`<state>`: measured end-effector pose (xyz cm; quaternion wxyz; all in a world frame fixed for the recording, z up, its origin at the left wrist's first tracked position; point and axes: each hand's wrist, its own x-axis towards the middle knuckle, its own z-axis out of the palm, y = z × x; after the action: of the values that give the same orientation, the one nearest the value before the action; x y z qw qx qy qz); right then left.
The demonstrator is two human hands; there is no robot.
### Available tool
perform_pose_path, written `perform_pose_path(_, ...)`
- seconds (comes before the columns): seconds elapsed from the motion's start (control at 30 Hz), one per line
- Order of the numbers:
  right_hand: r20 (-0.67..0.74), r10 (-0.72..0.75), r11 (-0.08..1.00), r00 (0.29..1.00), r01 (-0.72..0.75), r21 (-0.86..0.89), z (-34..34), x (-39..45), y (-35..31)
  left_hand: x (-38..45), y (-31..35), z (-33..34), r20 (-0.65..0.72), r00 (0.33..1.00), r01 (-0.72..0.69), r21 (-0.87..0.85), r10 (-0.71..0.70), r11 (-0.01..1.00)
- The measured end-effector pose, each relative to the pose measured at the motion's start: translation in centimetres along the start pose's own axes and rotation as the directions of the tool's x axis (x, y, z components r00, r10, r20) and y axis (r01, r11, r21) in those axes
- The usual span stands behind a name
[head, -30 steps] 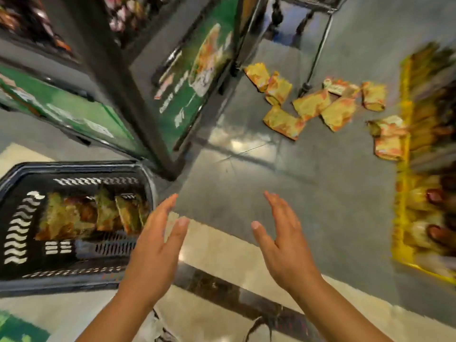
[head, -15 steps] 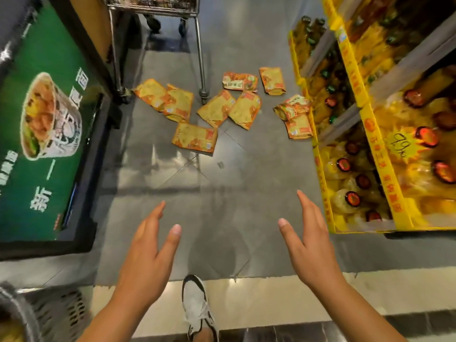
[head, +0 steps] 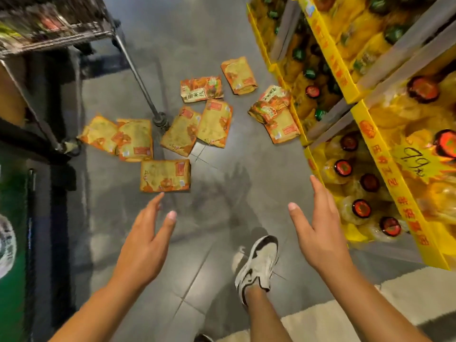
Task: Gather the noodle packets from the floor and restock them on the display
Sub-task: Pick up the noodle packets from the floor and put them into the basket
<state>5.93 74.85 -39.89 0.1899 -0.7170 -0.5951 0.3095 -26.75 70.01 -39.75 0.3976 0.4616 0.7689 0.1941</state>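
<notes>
Several orange-and-yellow noodle packets lie scattered on the grey tiled floor ahead of me. The nearest packet (head: 165, 175) lies flat just beyond my left fingertips. Two overlapping packets (head: 134, 139) sit to its left, a pair (head: 214, 122) lies in the middle, and a small pile (head: 274, 109) rests against the yellow shelf base. My left hand (head: 145, 240) and my right hand (head: 318, 230) hover over the floor, fingers straight and palms facing each other, both holding nothing.
A yellow shelf (head: 365, 129) stocked with oil bottles runs along the right. A metal cart (head: 56, 30) stands at the upper left, its leg and wheel (head: 160, 119) among the packets. A green display panel (head: 12, 218) is at the left. My shoe (head: 259, 260) is between my arms.
The view has swung from the basket and green display to the aisle, and I have stepped closer to the packets. Both hands stay open and empty, reaching forward.
</notes>
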Motion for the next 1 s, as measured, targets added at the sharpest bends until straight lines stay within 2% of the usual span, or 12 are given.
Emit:
perform_pose_path(0.07,0.004,0.052,0.998,0.999,-0.052,0.017,0.2,4.4,1.6,5.3,1.8,2.0,0.028,0.999,0.022,0.019,-0.023,1.000)
perform_pose_path(0.17,0.046,0.111,0.994,0.993,-0.111,0.009,1.0,11.0,3.6,12.5,4.1,5.0,0.038,0.996,0.085,-0.042,-0.083,0.996)
perform_pose_path(0.27,0.114,0.159,0.987,0.981,-0.154,-0.048,1.4,16.9,4.9,19.0,6.3,7.5,0.042,0.979,0.201,-0.084,-0.199,0.976)
perform_pose_path(0.47,0.198,0.201,0.974,0.959,-0.173,-0.149,3.5,27.5,5.0,28.9,5.8,9.3,-0.011,0.882,0.465,-0.132,-0.471,0.875)
perform_pose_path(0.63,0.297,0.209,0.971,0.932,-0.161,-0.179,11.1,35.1,4.5,36.8,0.9,9.8,0.009,0.797,0.588,-0.239,-0.604,0.773)
perform_pose_path(0.73,0.419,0.204,0.974,0.885,-0.137,-0.183,17.5,38.8,4.5,42.3,-2.2,10.8,0.058,0.710,0.676,-0.335,-0.702,0.656)
perform_pose_path(0.8,0.470,0.245,0.966,0.848,-0.176,-0.187,21.8,41.0,4.9,45.5,-4.2,11.6,0.068,0.667,0.710,-0.361,-0.742,0.605)
perform_pose_path(0.9,0.510,0.369,0.928,0.777,-0.336,-0.160,28.3,44.6,5.7,49.9,-8.4,12.2,0.163,0.645,0.741,-0.371,-0.746,0.560)
perform_pose_path(1.0,0.546,0.503,0.842,0.670,-0.522,-0.135,33.8,47.6,6.5,53.2,-11.7,13.0,0.196,0.582,0.771,-0.440,-0.789,0.460)
